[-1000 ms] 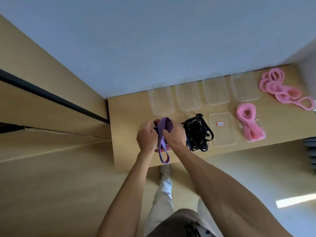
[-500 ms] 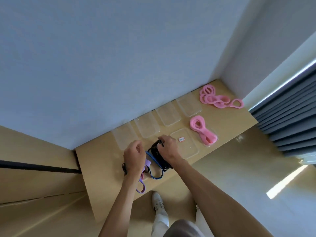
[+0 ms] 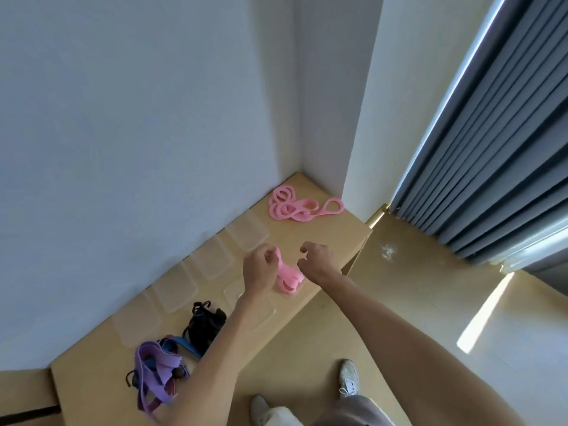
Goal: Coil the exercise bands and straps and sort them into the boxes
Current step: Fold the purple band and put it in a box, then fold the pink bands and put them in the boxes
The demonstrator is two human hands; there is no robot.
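Observation:
A flat pink band (image 3: 287, 279) lies loosely folded near the front edge of the wooden table (image 3: 332, 229). My left hand (image 3: 260, 269) pinches its upper end with curled fingers. My right hand (image 3: 316, 259) hovers just right of the band with loosely curled fingers and nothing visible in it. Along the wall stand clear plastic boxes (image 3: 213, 261), all empty. Another clear box (image 3: 261, 309) sits under my left forearm. At the table's left end lie a purple band (image 3: 153, 367), a blue band (image 3: 184, 345) and a bundle of black straps (image 3: 204, 324).
A heap of pink looped bands (image 3: 295, 207) lies in the far corner by the wall. The table's front edge runs diagonally just below my hands. Grey curtains (image 3: 491, 149) hang at the right. My shoes stand on the wooden floor.
Both hands left the purple band and black straps at the left end and moved right to the pink band. The purple band now lies on the table. My head turned right.

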